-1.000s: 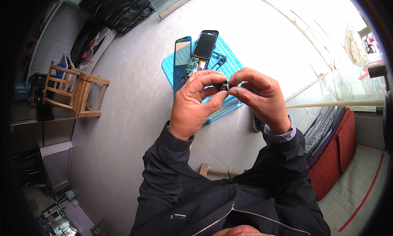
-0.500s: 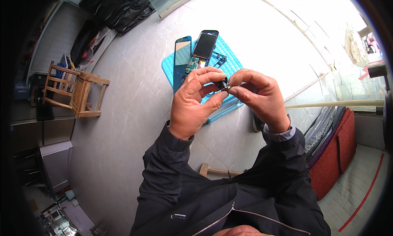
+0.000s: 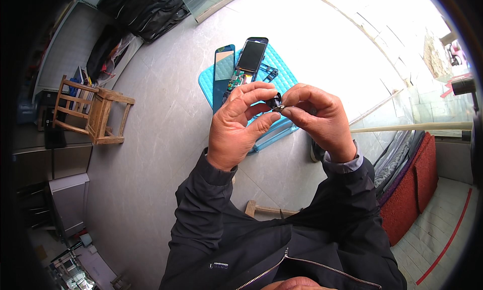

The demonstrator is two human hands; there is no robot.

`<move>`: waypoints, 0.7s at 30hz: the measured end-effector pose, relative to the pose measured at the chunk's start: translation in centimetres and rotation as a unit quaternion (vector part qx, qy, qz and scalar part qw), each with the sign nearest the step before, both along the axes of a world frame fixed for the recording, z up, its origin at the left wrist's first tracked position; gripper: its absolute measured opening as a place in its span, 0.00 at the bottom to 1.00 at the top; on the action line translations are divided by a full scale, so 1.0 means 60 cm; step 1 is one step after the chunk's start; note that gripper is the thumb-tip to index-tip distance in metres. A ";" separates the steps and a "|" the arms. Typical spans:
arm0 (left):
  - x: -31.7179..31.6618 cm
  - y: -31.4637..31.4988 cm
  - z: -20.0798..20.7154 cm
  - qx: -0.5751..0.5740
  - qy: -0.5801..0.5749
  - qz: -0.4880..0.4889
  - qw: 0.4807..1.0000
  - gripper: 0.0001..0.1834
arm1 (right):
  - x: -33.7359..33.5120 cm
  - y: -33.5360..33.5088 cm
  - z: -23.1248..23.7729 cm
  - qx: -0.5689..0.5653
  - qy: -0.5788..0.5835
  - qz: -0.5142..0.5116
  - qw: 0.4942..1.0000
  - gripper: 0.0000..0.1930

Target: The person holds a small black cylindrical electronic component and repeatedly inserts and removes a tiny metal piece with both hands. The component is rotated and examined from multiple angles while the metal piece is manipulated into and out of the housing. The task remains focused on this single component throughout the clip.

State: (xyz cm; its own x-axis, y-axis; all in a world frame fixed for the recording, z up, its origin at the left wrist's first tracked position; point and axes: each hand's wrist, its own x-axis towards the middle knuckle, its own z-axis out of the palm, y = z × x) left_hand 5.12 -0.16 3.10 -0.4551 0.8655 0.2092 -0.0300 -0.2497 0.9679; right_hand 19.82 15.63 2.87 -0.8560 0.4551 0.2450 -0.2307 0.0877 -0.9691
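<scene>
1. Where the grey floor (image 3: 161,114) spreads out, a bumpy blue bench (image 3: 285,74) stands.
2. An open gadget (image 3: 251,56) lies on the bench, dark screen up, with a bit of green board showing.
3. A long, shiny panel (image 3: 224,71) lies just left of the gadget.
4. The left hand (image 3: 236,124) and right hand (image 3: 324,116) each have a grip pinched on one small dark part (image 3: 276,104).
5. A dark frame (image 3: 271,74) lies right of the gadget.
6. Tiniest, the small dark part is held up above the bench.
</scene>
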 end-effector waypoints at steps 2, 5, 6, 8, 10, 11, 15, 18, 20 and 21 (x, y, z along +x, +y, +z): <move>0.000 0.000 0.000 -0.002 -0.008 -0.003 1.000 0.25 | 0.000 0.001 0.002 0.001 -0.008 -0.002 1.000 0.04; 0.002 0.000 0.000 -0.005 0.001 0.007 1.000 0.24 | 0.005 0.002 0.008 -0.010 -0.034 -0.009 0.999 0.04; 0.002 0.000 -0.001 -0.004 0.002 0.006 1.000 0.23 | 0.006 0.002 0.010 -0.017 -0.046 -0.012 0.999 0.05; 0.000 0.002 -0.002 -0.002 0.004 0.003 1.000 0.22 | 0.005 0.000 0.012 -0.043 -0.049 -0.020 0.998 0.05; 0.002 0.001 -0.003 -0.016 0.017 0.004 1.000 0.21 | 0.004 -0.002 0.013 -0.060 -0.055 -0.026 0.996 0.05; 0.002 0.000 -0.003 -0.023 0.021 0.005 1.000 0.21 | 0.004 -0.002 0.014 -0.065 -0.060 -0.028 0.996 0.06; 0.002 0.002 -0.005 -0.010 0.025 0.004 1.000 0.21 | 0.006 -0.005 0.018 -0.104 -0.094 -0.028 0.990 0.06; 0.004 0.002 -0.007 -0.011 0.019 0.007 1.000 0.21 | 0.004 -0.006 0.018 -0.108 -0.094 -0.026 0.989 0.06; 0.003 0.003 -0.007 -0.014 0.019 0.006 1.000 0.21 | 0.004 -0.005 0.019 -0.118 -0.092 -0.021 0.989 0.06; 0.003 0.003 -0.008 -0.011 0.020 0.010 1.000 0.20 | 0.004 -0.005 0.019 -0.123 -0.091 -0.018 0.988 0.06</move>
State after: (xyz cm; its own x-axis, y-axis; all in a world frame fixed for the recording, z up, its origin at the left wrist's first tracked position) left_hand 5.32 0.05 2.64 -0.4636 0.8612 0.2082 0.0143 -0.2276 0.9736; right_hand 20.05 15.32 3.99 -0.8582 0.5121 -0.0336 -0.0516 -0.1512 -0.9872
